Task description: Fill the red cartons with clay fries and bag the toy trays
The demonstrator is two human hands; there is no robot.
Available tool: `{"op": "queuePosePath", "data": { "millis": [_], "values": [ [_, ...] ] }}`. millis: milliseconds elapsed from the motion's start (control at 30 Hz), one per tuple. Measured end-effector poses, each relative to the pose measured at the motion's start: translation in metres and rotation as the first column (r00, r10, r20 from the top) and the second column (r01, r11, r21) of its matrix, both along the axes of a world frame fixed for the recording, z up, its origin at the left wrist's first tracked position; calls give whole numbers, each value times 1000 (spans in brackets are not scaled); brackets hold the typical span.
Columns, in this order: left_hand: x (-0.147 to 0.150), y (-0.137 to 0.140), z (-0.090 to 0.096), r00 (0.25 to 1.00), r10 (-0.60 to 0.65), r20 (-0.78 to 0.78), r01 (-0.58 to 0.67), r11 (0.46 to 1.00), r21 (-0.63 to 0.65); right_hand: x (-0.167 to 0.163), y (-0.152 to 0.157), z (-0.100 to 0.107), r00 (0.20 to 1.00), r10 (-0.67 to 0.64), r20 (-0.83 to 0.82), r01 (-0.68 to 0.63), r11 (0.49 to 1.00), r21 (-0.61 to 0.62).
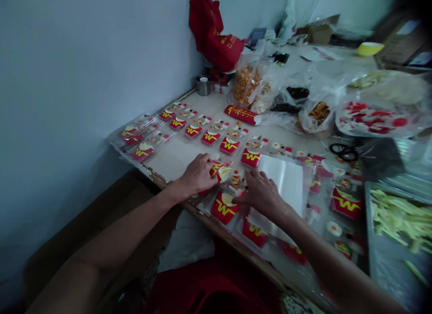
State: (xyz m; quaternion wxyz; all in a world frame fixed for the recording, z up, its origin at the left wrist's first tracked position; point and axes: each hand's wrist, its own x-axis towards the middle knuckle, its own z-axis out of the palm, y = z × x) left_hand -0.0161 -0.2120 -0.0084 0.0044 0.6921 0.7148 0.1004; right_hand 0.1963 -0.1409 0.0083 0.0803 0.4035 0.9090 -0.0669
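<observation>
My left hand (199, 175) pinches a clear plastic packet (221, 171) that holds a small red fry box with a yellow zigzag. Just to the right hovers or rests my right hand (261, 193), fingers apart over the packets and the edge of a white sheet (285, 177); whether it touches them I cannot tell. Below the hands lies another red fry-box packet (224, 207), with a second red box packet (254, 232) beside it. Behind them a row of similar packets (211, 136) spreads along the table, each with small food-shaped pieces.
Filled clear bags stand at the back, one with orange-brown pieces (247, 84), one with red and white pieces (367, 116). A red cloth bag (216, 35) is against the wall. At right is a metal tray (370, 242) with pale fry-like strips (401, 215). The table's worn front edge (158, 179) runs diagonally.
</observation>
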Motion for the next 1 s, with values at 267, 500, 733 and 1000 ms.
{"op": "queuePosePath", "data": {
  "millis": [267, 500, 733, 1000],
  "values": [
    [22, 7, 6, 979, 109, -169, -126, 988, -90, -5, -13, -8, 993, -82, -84, 82, 997, 4],
    [20, 0, 11, 990, 144, -13, -144, 989, -42, -3, -16, -12, 988, -88, -125, 92, 995, 28],
    [25, -3, -2, 979, 194, -60, -197, 979, -45, -4, -17, -7, 989, -99, -114, 101, 995, 17],
    [43, 11, 13, 948, 184, -260, -230, 960, -161, -5, -17, -13, 984, -102, -144, 104, 995, 8]
  ]
}}
